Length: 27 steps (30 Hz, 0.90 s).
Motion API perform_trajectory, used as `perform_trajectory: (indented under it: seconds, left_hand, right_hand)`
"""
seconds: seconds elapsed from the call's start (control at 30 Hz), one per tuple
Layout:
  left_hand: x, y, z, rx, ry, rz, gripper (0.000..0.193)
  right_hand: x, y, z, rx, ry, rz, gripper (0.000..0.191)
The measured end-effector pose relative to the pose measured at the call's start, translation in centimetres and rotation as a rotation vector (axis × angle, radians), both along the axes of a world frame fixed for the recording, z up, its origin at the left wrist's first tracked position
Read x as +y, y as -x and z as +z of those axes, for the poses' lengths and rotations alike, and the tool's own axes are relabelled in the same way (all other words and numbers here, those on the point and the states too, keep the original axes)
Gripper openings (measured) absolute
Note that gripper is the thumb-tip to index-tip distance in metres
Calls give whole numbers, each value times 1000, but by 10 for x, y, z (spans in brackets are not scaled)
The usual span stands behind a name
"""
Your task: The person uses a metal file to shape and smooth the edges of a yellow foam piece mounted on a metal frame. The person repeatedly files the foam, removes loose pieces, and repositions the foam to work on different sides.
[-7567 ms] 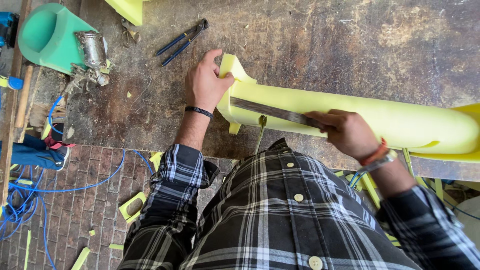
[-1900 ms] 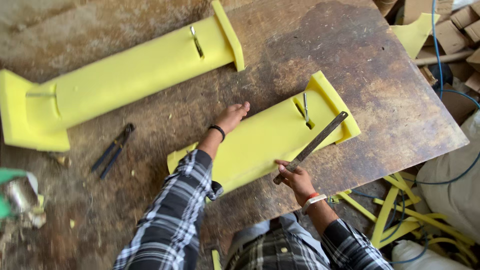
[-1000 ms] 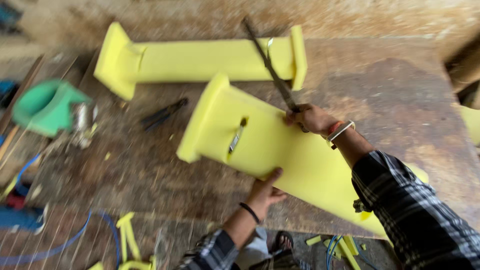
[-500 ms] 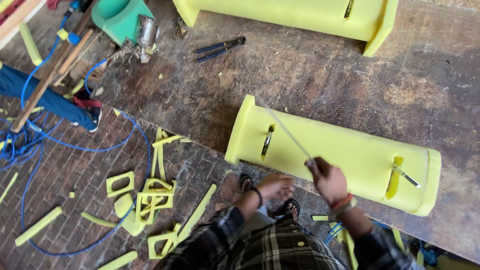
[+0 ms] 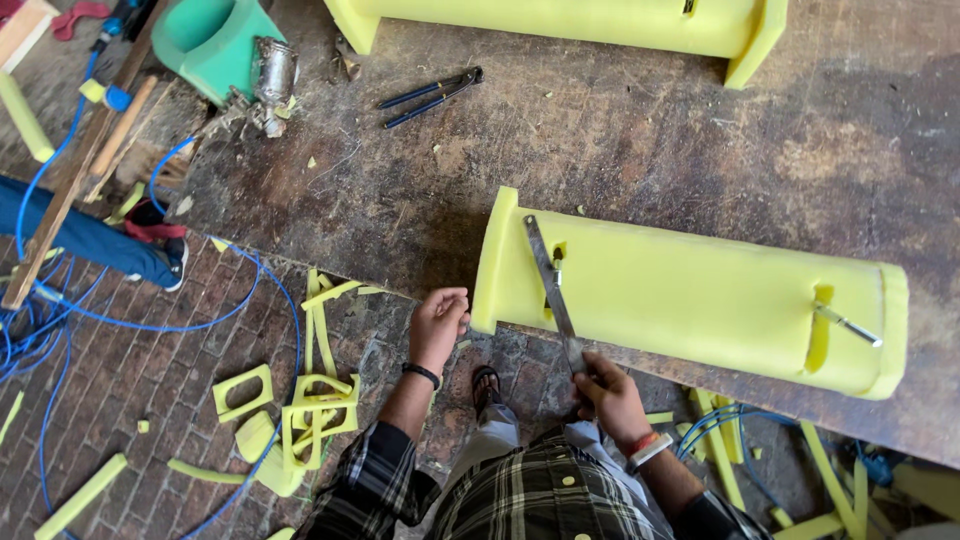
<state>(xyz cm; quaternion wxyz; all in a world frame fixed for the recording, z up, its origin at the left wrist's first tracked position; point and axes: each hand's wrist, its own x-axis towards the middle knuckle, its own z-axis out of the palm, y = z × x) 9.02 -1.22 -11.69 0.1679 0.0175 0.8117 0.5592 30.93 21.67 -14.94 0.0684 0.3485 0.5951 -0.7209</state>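
Since half a second ago, the left hand (image 5: 437, 325) has lifted from beside the right and now hovers open, just beside the near left corner of the yellow foam block (image 5: 690, 295). This block lies flat at the near edge of the wooden surface (image 5: 640, 140). The right hand (image 5: 608, 390) is clamped on a long metal blade (image 5: 552, 290) laid across the foam's slot.
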Motion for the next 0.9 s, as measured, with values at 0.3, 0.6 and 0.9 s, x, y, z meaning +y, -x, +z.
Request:
perform_trajectory:
  seconds: [0.3, 0.6, 0.9]
  left_hand:
    - [48, 36, -26, -86, 350, -327, 50]
    - [48, 29, -36, 167, 181, -397, 49]
    - [50, 29, -42, 140, 156, -334, 53]
  right_hand:
    - [-38, 59, 46, -51, -260, -170, 51]
    - [-28, 96, 55, 61, -603, -82, 45]
    - [-13, 96, 44, 28, -511, -33, 38]
